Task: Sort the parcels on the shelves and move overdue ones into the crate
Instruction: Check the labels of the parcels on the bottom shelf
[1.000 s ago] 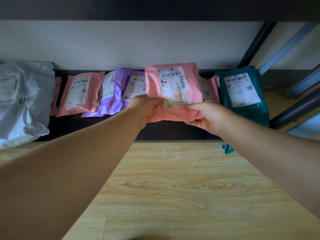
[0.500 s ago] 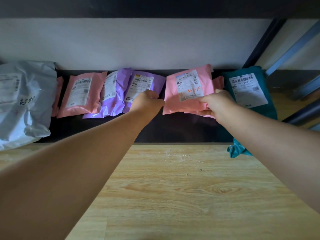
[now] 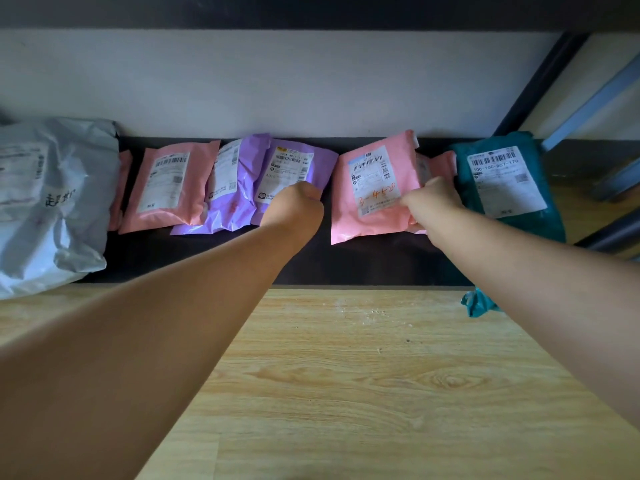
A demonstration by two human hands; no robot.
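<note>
A row of soft mailer parcels leans against the back wall of the shelf. My left hand (image 3: 294, 206) has its fingers curled on the lower right corner of a purple parcel (image 3: 298, 161) with a white label. My right hand (image 3: 433, 199) pinches the right edge of a pink parcel (image 3: 356, 209) whose label carries orange handwriting. Behind that one, a second pink parcel (image 3: 440, 161) peeks out. A teal parcel (image 3: 502, 209) leans just to the right of my right hand. No crate is in view.
Further left lie another purple parcel (image 3: 225, 209), a pink parcel (image 3: 166, 216) and a large grey-white bag (image 3: 52, 220). The shelf's wooden board (image 3: 346, 375) stretches toward me. Dark metal shelf posts (image 3: 540, 81) rise at the right, and a shelf board runs overhead.
Both hands held the pink parcel up in front; it now leans in the row at the back. My left hand let go of it and moved left onto the purple parcel.
</note>
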